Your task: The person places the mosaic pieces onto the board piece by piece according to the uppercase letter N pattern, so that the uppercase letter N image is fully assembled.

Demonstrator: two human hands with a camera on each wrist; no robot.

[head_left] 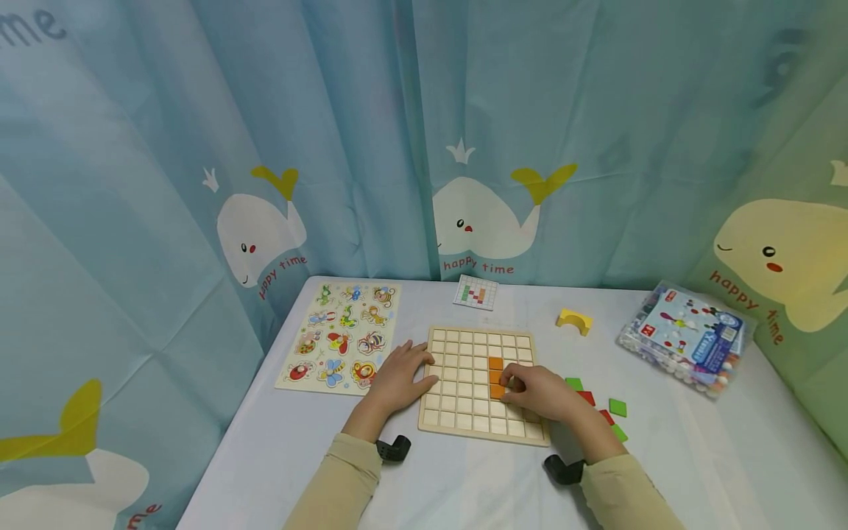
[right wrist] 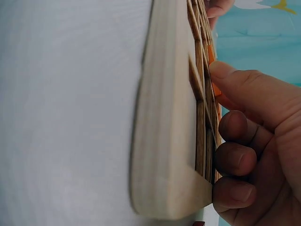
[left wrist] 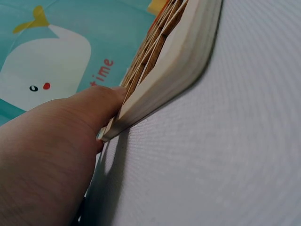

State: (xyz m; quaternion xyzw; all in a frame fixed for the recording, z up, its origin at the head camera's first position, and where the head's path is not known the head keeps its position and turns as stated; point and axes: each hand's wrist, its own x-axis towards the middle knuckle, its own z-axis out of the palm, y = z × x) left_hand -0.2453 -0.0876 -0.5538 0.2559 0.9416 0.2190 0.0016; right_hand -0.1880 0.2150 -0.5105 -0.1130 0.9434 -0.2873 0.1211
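Observation:
A wooden grid board (head_left: 457,405) lies on the table, with a short column of orange square tiles (head_left: 495,364) in its cells right of the middle. My left hand (head_left: 396,377) rests at the board's left edge, fingers relaxed. In the left wrist view its thumb (left wrist: 101,104) lies on the raised rim. Over the board's right half, my right hand (head_left: 539,390) pinches an orange tile at the column's lower end between thumb and index finger. The right wrist view shows the thumb (right wrist: 249,87) against that tile (right wrist: 216,89), the other fingers curled; the fingers partly hide it.
Loose green (head_left: 617,407) and red (head_left: 606,417) tiles lie right of the board, partly behind the right forearm. An insect picture board (head_left: 341,335) is at left. Behind stand a small pattern card (head_left: 475,293), a yellow arch block (head_left: 574,321) and a clear box of beads (head_left: 689,335).

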